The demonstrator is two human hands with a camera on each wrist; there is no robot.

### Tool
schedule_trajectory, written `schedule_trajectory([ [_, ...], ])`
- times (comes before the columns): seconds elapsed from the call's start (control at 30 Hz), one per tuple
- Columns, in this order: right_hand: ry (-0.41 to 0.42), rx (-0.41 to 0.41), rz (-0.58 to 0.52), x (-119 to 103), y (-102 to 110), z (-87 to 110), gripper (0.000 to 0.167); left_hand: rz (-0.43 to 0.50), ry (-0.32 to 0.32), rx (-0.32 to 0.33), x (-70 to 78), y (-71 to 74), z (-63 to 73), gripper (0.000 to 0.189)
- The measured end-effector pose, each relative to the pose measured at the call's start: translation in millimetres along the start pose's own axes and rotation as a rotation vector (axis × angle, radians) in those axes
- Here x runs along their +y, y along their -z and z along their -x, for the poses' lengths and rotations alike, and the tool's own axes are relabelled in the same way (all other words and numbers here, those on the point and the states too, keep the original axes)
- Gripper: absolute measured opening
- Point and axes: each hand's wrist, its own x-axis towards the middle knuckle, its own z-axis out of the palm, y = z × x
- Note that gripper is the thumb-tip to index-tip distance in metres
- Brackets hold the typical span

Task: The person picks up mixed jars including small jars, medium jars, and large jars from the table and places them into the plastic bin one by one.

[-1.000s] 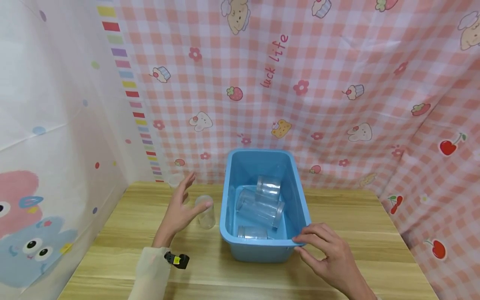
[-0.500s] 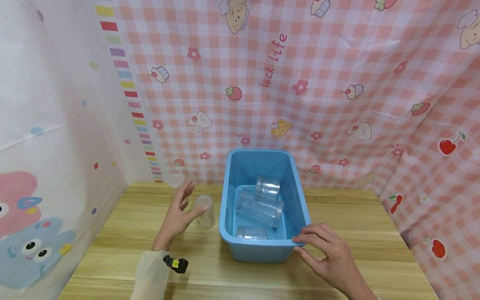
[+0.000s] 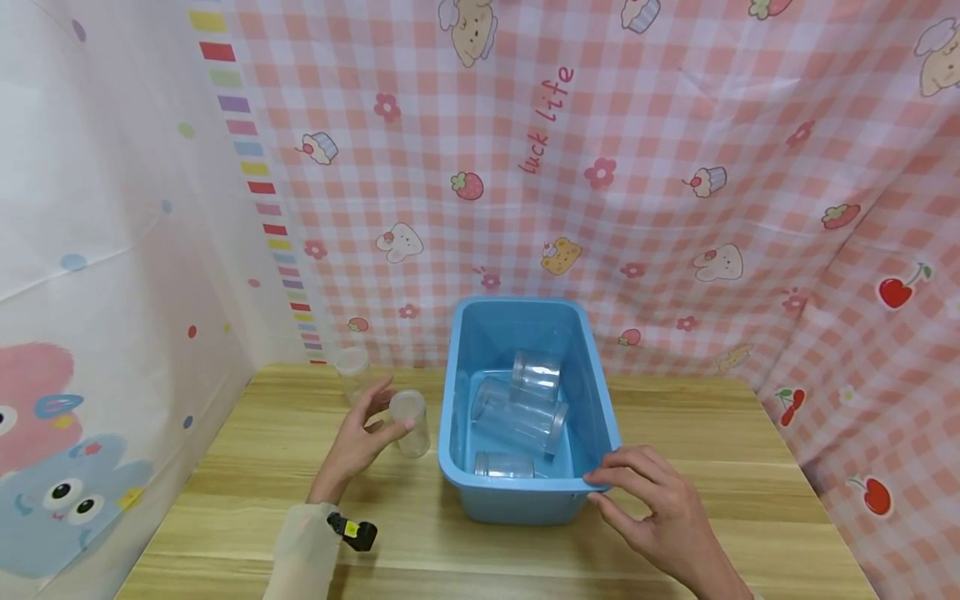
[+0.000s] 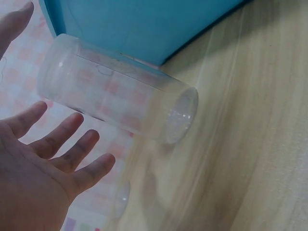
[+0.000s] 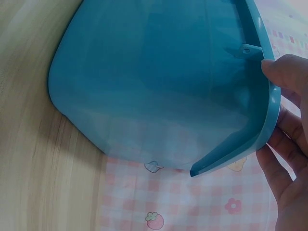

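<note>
A clear, capped plastic jar (image 3: 411, 429) stands upright on the table, left of the blue plastic bin (image 3: 517, 506). My left hand (image 3: 354, 443) is beside this jar, thumb and fingers spread toward its two sides; in the left wrist view a gap shows between the fingers (image 4: 79, 144) and the jar. Behind the hand stands a second clear jar (image 3: 352, 367), partly covered by the fingers. At the bin's near right corner my right hand (image 3: 663, 512) pinches the rim, thumb outside below and fingers over the edge. Several clear jars (image 3: 519, 419) lie on their sides in the bin.
The wooden table (image 3: 675, 433) extends on both sides of the bin. A pink checked cloth (image 3: 660, 225) hangs close behind the bin, and a white printed cloth (image 3: 135, 250) hangs at the left. A black wrist camera (image 3: 358, 532) sits on the left wrist.
My left hand has come down and slightly nearer me beside the near jar, uncovering more of the far jar. The right hand stays on the bin's rim.
</note>
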Motion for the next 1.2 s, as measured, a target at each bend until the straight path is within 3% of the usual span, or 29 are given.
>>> schedule_trajectory([
  [0.6, -0.010, -0.007, 0.000, 0, 1, 0.4, 0.014, -0.016, 0.048, 0.010, -19.3, -9.0, -5.2, 0.073],
  [0.9, -0.014, -0.011, 0.004, 0, 0, 0.1, 0.015, 0.056, 0.037, 0.052, -23.9, -10.1, -4.6, 0.059],
  [1.2, -0.011, -0.011, 0.000, 0, 1, 0.5, 0.016, 0.065, 0.017, 0.058, -25.1, -11.1, -3.9, 0.056],
])
